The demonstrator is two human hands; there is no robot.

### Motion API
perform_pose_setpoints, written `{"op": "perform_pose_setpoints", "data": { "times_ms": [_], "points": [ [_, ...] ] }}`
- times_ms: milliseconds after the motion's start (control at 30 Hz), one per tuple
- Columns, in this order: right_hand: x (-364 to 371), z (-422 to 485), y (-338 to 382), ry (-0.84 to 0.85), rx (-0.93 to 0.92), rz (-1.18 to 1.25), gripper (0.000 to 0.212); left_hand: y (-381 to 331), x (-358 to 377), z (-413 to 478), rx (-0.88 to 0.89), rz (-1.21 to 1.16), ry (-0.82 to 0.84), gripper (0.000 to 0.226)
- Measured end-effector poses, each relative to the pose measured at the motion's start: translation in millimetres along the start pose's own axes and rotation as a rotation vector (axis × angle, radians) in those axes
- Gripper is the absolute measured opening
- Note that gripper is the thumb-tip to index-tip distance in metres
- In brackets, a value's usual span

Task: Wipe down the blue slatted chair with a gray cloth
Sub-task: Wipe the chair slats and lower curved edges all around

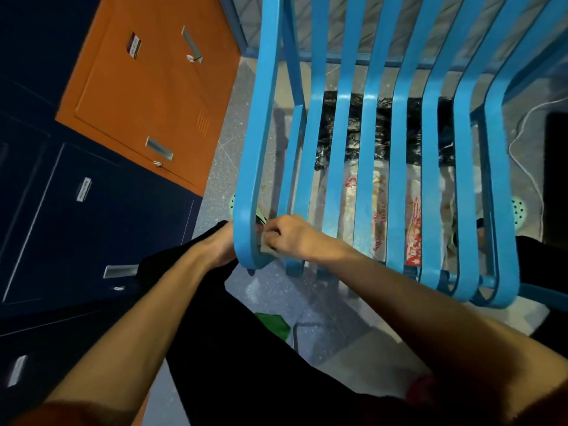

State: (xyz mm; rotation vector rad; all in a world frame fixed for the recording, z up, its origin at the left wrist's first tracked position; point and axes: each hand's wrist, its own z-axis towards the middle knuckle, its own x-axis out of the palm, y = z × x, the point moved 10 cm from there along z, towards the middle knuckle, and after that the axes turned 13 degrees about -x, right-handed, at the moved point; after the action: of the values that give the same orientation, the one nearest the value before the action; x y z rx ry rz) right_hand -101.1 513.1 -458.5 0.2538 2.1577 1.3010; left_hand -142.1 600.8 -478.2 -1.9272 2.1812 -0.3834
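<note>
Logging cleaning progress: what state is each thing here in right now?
Blue slatted chair: upright, cloth against the near end of an outer slat.
Gray cloth: bunched, pressed on that slat.
Right grip: fingers curled, pinching the cloth.
Left grip: beside the same slat, fingers hidden.
Orange locker door: closed.
Navy locker door: closed.

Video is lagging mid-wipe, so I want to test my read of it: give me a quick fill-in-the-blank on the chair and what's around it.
1. The right hand pinches the gray cloth against the ____ slat of the blue chair.
2. Beside the dark blue lockers stands an ____ locker.
3. Under the seat, next to the white printed bag, lies a ____ plastic bag.

Missing words: leftmost; orange; black.
</note>
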Motion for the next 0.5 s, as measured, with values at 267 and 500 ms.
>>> {"op": "perform_pose_setpoints", "data": {
  "times_ms": [267,500],
  "points": [
    [-5.4,-33.6,39.6,-0.149,-0.13,0.211,0.022,-6.0,-1.2,-69.2,0.15,-0.002,0.091,0.032],
    [-9.0,-46.1,34.8,-0.22,-0.138,0.435,0.022,-7.0,-8.0,-62.5,0.131,0.078,0.125,0.06]
  ]
}}
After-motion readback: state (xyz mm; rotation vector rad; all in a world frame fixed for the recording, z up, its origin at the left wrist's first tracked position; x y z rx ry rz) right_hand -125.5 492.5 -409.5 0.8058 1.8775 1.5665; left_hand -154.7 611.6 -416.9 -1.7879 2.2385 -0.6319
